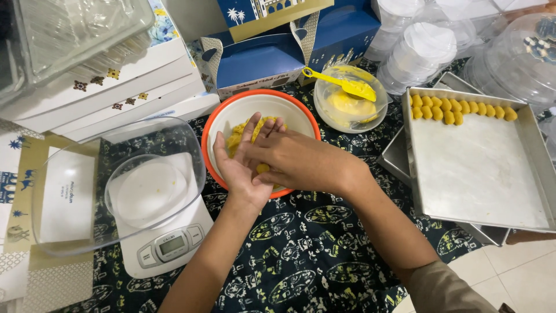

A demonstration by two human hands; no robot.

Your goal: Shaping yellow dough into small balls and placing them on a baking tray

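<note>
A: Head view, frame centre. Where were the hands?

B: Both over the orange-rimmed bowl (211, 124), centre of frame. Left hand (240, 159) lay palm up, fingers straight and close together, tips pointing to the top of the frame. Right hand (295, 162) lay palm down across it, fingers pressed flat on the left palm.

A: Holding what?

B: A small piece of yellow dough (263, 168) sat between the two palms; only its edge showed under the right hand. More loose dough (236, 139) lay in the bowl behind the fingers.

A: Left side of frame?

B: White kitchen scale (168, 246), lower left, with a clear plastic bowl (116, 191) on it. Stacked white boxes (116, 87) upper left.

A: Top and right?

B: Blue carton (260, 61) at top centre. Just right of the orange-rimmed bowl, a small clear bowl (327, 113) with yellow paste and a yellow spatula (341, 84) resting across it. Metal tray (478, 168) at right, lined white, with a row of shaped yellow pieces (457, 107) along its top edge. Stacked clear containers (417, 49) upper right. All sat on a dark patterned cloth (301, 249).
</note>
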